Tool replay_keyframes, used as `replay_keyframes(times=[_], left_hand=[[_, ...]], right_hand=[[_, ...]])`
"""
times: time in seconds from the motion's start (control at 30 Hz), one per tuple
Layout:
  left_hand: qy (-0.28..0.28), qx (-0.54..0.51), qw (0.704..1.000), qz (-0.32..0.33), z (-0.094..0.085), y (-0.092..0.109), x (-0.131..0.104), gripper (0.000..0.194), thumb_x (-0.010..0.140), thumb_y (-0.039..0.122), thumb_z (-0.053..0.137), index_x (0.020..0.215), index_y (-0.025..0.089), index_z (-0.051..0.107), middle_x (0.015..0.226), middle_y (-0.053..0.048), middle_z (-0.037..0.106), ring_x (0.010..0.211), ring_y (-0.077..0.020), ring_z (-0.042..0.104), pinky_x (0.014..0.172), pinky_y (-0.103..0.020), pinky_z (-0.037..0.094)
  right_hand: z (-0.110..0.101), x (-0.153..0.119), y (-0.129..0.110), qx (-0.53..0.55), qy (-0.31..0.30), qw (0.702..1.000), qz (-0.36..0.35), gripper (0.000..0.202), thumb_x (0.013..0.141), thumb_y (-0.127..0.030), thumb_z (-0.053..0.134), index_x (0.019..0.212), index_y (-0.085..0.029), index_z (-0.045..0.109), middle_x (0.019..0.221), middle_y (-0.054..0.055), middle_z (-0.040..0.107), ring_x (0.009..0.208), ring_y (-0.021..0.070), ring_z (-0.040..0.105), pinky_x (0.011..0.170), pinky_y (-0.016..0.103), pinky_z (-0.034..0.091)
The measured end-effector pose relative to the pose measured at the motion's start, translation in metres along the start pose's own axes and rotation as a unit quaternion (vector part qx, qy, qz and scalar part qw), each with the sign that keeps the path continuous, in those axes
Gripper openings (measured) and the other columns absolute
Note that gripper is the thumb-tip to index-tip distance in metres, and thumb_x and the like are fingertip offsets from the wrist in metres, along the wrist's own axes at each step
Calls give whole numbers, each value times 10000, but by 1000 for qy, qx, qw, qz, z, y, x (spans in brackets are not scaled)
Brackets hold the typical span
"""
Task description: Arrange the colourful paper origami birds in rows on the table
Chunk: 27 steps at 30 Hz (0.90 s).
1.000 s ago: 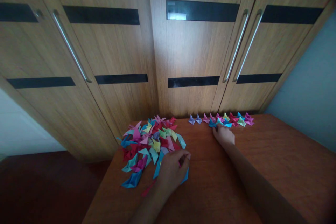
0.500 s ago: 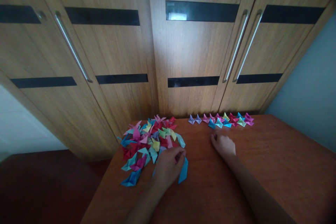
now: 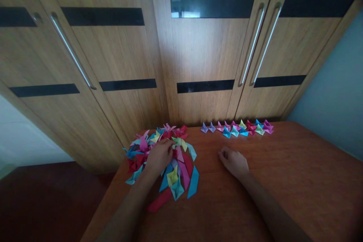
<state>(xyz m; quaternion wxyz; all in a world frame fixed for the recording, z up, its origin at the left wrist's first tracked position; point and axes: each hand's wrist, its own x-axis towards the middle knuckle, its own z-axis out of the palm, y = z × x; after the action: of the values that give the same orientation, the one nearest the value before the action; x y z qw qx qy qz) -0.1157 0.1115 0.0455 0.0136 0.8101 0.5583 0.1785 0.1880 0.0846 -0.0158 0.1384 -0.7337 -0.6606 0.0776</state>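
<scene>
My left hand (image 3: pixel 159 155) reaches into a heap of colourful folded-paper pieces (image 3: pixel 143 142) on the left of the table. Its fingers are drawn together beside a light green folded piece (image 3: pixel 177 141); whether they pinch anything is hidden. Nearer me lie a yellow folded piece (image 3: pixel 172 176), a teal one (image 3: pixel 177 190), a flat blue strip (image 3: pixel 193 182) and a red strip (image 3: pixel 160 199), partly under my left forearm. My right hand (image 3: pixel 234 162) rests on the tabletop with curled fingers, nothing visible in them. Beyond it stand small folded-paper pieces (image 3: pixel 235 131) in rows.
The reddish-brown wooden table (image 3: pixel 300 174) reaches to a wooden wardrobe (image 3: pixel 204 51) with dark bands and long metal handles (image 3: pixel 252 45). Two purple folded pieces (image 3: pixel 208 127) stand at the left end of the rows. A pale wall (image 3: pixel 334 83) is on the right.
My left hand has moved up and left into the middle of the heap, uncovering the yellow, teal and red pieces nearer me. My right hand has drawn back slightly from the rows.
</scene>
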Motion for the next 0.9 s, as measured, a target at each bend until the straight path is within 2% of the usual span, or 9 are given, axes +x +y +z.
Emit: replay_keyframes(times=[0.17,0.33,0.53,0.73,0.9], left_hand=[[-66,100,992,32,-8,-9,21,357,820,67,442,1095,222,610,1136,-85,615,1075,-218,563,902,-314,433],[-106,116,986,60,-8,-17,27,432,744,-5,453,1051,241,630,1070,-76,645,1037,-226,587,847,-315,450],[-124,131,980,83,-3,-17,22,314,763,30,447,924,214,644,965,-84,652,950,-240,607,799,-337,455],[-130,133,978,96,-6,-18,21,281,769,56,458,901,219,646,917,-71,658,926,-234,609,787,-326,448],[-137,127,977,100,-11,-16,21,189,825,175,470,894,223,639,953,-64,659,924,-224,610,770,-306,451]], right_hand=[[-1,0,1,12,-8,1000,3,272,901,-435,402,814,-244,575,792,-1,664,746,160,618,549,235,290],[-1,2,0,10,-12,1000,5,266,897,-430,406,808,-243,573,802,-3,665,730,157,615,544,237,280],[-3,1,-1,15,-14,1000,6,245,894,-413,419,819,-245,581,804,-2,665,728,155,610,544,236,279],[-2,1,-1,15,-10,1000,3,263,900,-422,410,817,-242,584,798,0,665,724,152,610,550,236,285],[-2,1,-1,15,-12,1000,1,260,902,-420,415,826,-242,588,804,0,666,743,150,617,557,232,295]])
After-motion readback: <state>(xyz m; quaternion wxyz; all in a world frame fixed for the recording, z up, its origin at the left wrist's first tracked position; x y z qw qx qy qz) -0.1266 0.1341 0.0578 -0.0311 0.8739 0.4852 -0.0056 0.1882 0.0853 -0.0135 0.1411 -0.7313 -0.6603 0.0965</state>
